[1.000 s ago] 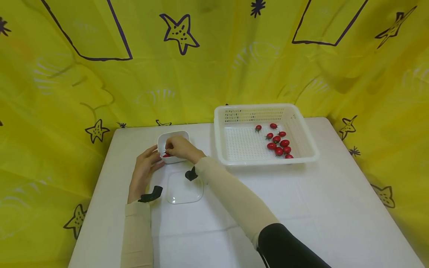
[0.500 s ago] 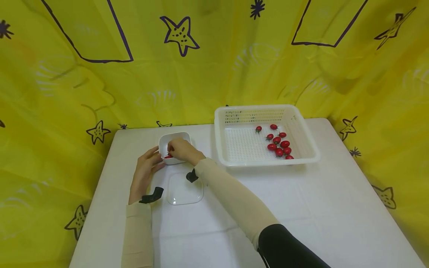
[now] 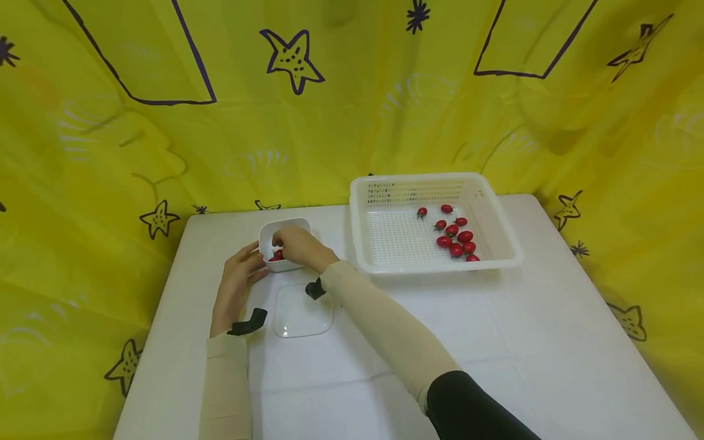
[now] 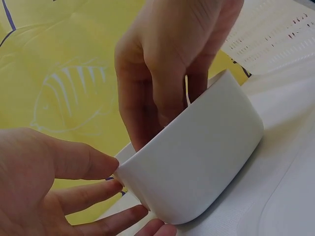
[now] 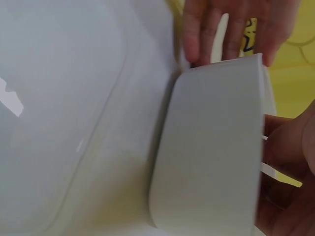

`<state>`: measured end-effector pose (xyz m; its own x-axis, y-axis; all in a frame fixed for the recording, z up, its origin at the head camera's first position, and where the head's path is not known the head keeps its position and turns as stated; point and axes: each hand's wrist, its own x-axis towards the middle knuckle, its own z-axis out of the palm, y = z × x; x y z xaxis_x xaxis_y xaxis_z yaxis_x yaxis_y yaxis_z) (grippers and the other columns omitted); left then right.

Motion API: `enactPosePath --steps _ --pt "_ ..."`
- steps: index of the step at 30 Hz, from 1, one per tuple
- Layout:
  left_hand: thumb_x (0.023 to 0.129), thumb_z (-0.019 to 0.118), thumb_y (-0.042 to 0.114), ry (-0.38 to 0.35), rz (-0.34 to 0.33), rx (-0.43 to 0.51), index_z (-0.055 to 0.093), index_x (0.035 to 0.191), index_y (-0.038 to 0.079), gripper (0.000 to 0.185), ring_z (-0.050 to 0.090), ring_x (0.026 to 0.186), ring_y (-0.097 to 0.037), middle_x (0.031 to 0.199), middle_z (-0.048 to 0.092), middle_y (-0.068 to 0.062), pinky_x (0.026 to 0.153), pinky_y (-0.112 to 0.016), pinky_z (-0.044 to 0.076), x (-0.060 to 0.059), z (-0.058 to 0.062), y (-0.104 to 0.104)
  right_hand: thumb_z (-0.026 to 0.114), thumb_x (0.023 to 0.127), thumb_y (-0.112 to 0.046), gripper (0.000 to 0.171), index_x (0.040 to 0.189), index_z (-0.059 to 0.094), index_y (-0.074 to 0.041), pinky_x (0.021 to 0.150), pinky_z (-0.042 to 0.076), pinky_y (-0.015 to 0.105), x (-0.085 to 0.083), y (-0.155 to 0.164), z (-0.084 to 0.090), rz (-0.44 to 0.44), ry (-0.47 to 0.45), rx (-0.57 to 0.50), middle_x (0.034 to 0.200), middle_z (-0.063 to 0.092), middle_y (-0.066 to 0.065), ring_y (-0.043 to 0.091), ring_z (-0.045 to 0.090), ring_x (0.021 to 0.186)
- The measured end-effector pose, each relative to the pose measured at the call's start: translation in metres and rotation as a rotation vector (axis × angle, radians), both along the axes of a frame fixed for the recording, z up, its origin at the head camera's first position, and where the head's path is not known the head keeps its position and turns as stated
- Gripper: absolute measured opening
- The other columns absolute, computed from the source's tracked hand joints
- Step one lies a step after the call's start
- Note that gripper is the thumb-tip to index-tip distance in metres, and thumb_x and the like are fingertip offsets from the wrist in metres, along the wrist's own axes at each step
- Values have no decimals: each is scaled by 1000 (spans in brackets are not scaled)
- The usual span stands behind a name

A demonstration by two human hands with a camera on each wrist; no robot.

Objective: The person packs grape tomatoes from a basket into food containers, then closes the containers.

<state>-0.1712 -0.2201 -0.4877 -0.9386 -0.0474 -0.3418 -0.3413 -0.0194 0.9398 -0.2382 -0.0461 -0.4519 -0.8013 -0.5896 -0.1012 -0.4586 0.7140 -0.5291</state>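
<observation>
Head view alone shows tomatoes (image 3: 277, 255), perhaps pinched.

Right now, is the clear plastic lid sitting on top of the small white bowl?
No, the clear square plastic lid lies flat on the white table, beside the small white bowl, nearer the person.

Staged recording booth: white table (image 3: 495, 342) walled by yellow star-print curtain (image 3: 352, 91) (no room visible).
</observation>
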Motion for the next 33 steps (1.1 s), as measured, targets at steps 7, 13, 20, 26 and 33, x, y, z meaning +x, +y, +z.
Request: enactPosePath --steps 7,13,20,26,33 --pt "108 51 21 -16 -12 -24 40 161 13 55 62 109 -6 162 43 -15 106 -23 56 -2 1 0 52 96 6 38 125 72 -5 105 56 32 2 14 24 -2 17 -80 126 74 8 21 68 117" --pt "109 51 24 -41 -8 -44 39 162 17 55 57 122 -15 164 41 -12 112 -26 53 -2 2 1 49 101 0 34 126 72 -2 99 57 34 1 34 42 -25 -33 -208 126 73 12 25 67 113" --pt "110 47 23 -84 -6 -26 33 165 20 57 51 135 -22 170 34 -11 124 -37 43 -6 1 -1 49 103 -4 32 125 72 -3 106 56 39 -4 62 56 -74 -49 -259 124 73 14 28 67 117" --pt "110 49 25 -68 -11 -49 34 164 19 57 52 129 -19 169 36 -11 120 -32 47 -3 2 -1 50 103 -5 31 123 73 -4 99 59 37 -11 89 63 -129 -40 -280 123 73 13 28 68 113" --pt "110 49 26 -65 -13 -57 36 164 18 56 52 136 -24 168 37 -11 116 -30 50 -5 -1 -1 53 103 -7 28 124 73 -4 93 61 39 -20 131 73 -214 -50 -299 125 73 16 30 70 109"
